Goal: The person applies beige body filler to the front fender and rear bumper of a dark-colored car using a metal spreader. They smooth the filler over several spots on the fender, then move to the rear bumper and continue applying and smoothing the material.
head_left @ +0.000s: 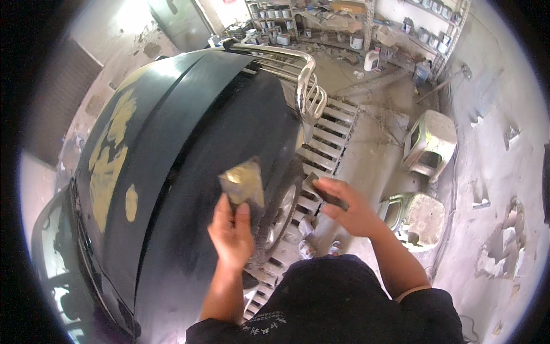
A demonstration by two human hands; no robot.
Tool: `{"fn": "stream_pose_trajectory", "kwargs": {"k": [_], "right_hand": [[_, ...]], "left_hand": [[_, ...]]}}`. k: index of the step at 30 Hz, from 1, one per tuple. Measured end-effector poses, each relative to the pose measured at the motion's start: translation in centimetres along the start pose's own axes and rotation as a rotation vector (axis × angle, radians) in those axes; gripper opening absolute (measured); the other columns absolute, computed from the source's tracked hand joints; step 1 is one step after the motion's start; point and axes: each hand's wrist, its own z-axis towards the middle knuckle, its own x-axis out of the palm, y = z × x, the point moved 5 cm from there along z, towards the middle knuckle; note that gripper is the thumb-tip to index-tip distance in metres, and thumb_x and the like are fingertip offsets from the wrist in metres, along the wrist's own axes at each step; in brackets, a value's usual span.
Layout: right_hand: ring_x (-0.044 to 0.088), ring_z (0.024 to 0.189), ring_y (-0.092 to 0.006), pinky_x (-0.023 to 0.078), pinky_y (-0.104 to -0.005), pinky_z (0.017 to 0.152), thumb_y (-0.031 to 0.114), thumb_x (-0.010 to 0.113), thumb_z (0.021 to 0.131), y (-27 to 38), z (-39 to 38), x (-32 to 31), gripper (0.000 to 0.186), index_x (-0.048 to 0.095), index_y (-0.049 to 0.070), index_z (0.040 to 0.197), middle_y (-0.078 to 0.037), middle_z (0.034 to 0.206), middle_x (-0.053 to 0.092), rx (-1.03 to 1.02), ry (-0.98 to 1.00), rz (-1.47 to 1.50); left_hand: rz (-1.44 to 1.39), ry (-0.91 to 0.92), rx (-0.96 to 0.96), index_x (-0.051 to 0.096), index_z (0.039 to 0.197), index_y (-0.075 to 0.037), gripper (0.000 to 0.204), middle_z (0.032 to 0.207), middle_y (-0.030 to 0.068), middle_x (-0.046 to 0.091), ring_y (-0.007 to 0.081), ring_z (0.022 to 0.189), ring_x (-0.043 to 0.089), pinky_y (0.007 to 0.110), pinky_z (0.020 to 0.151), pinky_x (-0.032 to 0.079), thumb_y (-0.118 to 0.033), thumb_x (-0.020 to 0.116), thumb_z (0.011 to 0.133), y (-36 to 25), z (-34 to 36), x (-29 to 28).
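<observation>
My left hand grips a flat square plate smeared with yellow putty, held over the dark front fender of a vehicle. To its right, my right hand holds a thin dark scraper near the fender's edge, above the wheel. On the hood at the left lie rough yellow putty patches.
A chrome bar guard fronts the vehicle, over a slatted floor grating. Two dirty plastic stools stand along the right wall. Shelves with cans and a white jug are at the back.
</observation>
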Motion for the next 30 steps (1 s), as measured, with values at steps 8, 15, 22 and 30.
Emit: {"fn": "stream_pose_trajectory", "kwargs": {"k": [8,15,22,30], "right_hand": [[0.040,0.134,-0.0209,0.035,-0.0347,0.105,0.005,0.056,0.090,-9.6,0.8,0.6,0.056,0.035,0.007,0.141,-0.012,0.142,0.045,0.297,-0.103,0.582],[0.045,0.126,-0.0309,0.034,-0.0447,0.105,0.004,0.059,0.075,-16.7,6.5,2.5,0.061,0.047,0.011,0.135,-0.015,0.134,0.051,0.068,-0.150,0.068],[0.040,0.132,-0.0235,0.033,-0.0455,0.098,0.005,0.071,0.074,-18.5,11.4,2.7,0.066,0.049,0.019,0.135,0.003,0.140,0.049,-0.194,-0.204,-0.310],[0.040,0.132,-0.0230,0.038,-0.0519,0.089,0.014,0.070,0.074,-20.2,13.8,3.9,0.065,0.048,0.025,0.135,0.006,0.140,0.048,-0.295,-0.163,-0.368]], "left_hand": [[-0.315,0.270,-0.151,0.048,0.129,0.003,0.036,0.118,0.0088,0.061,0.0161,0.106,0.059,0.030,0.092,0.045,-0.002,0.052,0.093,6.8,12.3,1.6],[-0.307,0.501,-0.235,0.050,0.127,0.001,0.035,0.114,0.0071,0.063,0.0141,0.103,0.059,0.028,0.093,0.044,-0.003,0.055,0.092,11.3,20.2,8.1],[-0.246,0.596,-0.157,0.045,0.132,-0.002,0.042,0.122,0.0118,0.058,0.0222,0.114,0.056,0.039,0.101,0.044,-0.002,0.050,0.090,13.0,22.2,9.7],[-0.181,0.473,-0.241,0.033,0.141,-0.003,0.052,0.134,0.0128,0.049,0.0240,0.124,0.048,0.040,0.105,0.040,-0.002,0.049,0.091,13.3,22.5,8.5]]}}
